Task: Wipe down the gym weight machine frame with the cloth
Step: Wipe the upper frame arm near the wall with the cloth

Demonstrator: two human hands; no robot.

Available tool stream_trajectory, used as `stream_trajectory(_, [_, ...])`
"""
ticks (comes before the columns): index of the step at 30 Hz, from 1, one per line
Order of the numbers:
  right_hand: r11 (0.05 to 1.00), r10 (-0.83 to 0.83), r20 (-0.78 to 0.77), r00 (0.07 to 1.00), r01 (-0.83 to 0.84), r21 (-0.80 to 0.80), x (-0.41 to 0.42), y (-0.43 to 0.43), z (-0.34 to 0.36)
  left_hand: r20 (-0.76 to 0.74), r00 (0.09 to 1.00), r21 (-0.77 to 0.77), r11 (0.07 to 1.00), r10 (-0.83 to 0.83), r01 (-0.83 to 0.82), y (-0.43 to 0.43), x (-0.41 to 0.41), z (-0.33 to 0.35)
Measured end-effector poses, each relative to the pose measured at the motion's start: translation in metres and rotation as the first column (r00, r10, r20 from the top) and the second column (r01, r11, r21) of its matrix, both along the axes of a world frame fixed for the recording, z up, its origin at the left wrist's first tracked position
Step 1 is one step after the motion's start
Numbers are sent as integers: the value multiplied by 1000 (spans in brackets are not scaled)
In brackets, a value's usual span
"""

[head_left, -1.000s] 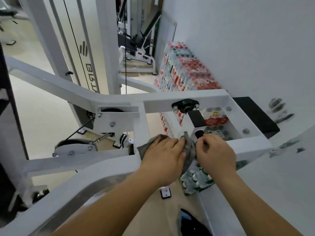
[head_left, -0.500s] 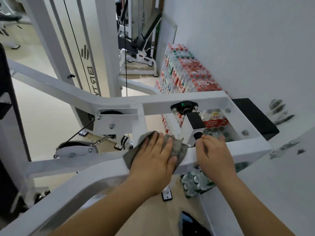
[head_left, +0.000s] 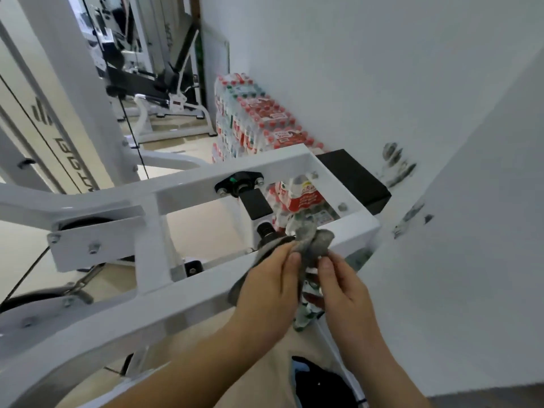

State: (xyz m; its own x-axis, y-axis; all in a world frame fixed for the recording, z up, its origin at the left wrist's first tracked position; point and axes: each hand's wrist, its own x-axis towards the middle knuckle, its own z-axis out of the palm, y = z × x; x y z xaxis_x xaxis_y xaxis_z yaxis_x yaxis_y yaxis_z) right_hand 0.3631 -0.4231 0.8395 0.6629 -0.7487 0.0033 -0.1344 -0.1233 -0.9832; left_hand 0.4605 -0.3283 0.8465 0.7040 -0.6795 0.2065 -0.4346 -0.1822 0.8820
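Grey cloth is bunched up between both hands, held just above the right end of the near rail of the white frame, not pressed flat on it. Left hand grips the cloth's left side, fingers curled round it, thumb on top. Right hand pinches the lower right fold between thumb and fingertips; how much cloth it has is hard to tell. Looks like a re-fold between strokes, my guess.

Key relation: the near rail's long axis runs 8 o'clock to 2 o'clock, passing right under the hands. The corner of the frame sits at 1 o'clock from the cloth, close by. The long bare stretch of rail lies off toward 8 o'clock. Left hand is nearer that stretch; right hand is nearer the corner and the wall. The next wipe likely needs the cloth flattened and run along that axis.

Bottled water packs are stacked at 12 o'clock, behind the frame, well apart.
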Motion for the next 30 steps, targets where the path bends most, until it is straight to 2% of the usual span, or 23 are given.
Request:
stream_trajectory(3, [959,-142,102,985,111,261,-9,-20,-12,-294,932,-137,975,-210,177,-48,-37,15])
stream_trajectory(6, [892,-319,109,942,259,372,-20,-47,-22,-576,689,-166,888,-440,428,-72,-52,17])
stream_trajectory(7, [885,-363,92,927,312,346,-23,-55,-19,-597,652,-136,860,-467,492,-79,-49,17])
stream_trajectory(8, [877,-409,75,909,370,306,-25,-64,-16,-540,691,-83,848,-480,524,-87,-44,18])
stream_trajectory(9, [867,-457,59,888,429,255,-26,-72,-12,-402,790,-8,864,-464,504,-94,-35,18])
stream_trajectory(10, [851,-501,41,864,484,201,-26,-82,-11,-218,887,81,898,-408,433,-101,-24,17])
stream_trajectory(11, [839,-532,23,846,524,150,-24,-90,-11,-23,943,180,926,-333,332,-104,-12,18])
stream_trajectory(13, [830,-552,-9,834,550,88,-15,-105,-19,271,919,370,912,-286,175,-107,16,12])
stream_trajectory(14, [845,-528,-28,849,529,76,-7,-110,-27,327,880,492,857,-344,152,-105,28,10])
stream_trajectory(15, [867,-490,-51,870,493,72,5,-111,-34,327,849,603,784,-415,151,-103,37,5])
stream_trajectory(17, [885,-450,-74,890,456,97,34,-101,-44,290,798,698,687,-528,201,-94,51,-1])
stream_trajectory(19, [841,-529,-19,849,526,125,63,-83,-46,342,736,684,691,-585,231,-82,69,0])
stream_trajectory(22, [766,-621,-25,784,613,191,92,-48,-50,454,571,735,650,-684,195,-60,113,-4])
stream_trajectory(26, [820,-522,-73,850,523,231,97,41,-55,339,554,776,559,-760,292,-40,145,-19])
stream_trajectory(28, [841,-513,-19,858,507,188,98,58,-54,364,547,744,588,-754,316,-38,144,-23])
stream_trajectory(30, [821,-562,28,827,553,139,100,27,-53,385,574,708,630,-723,318,-37,143,-27])
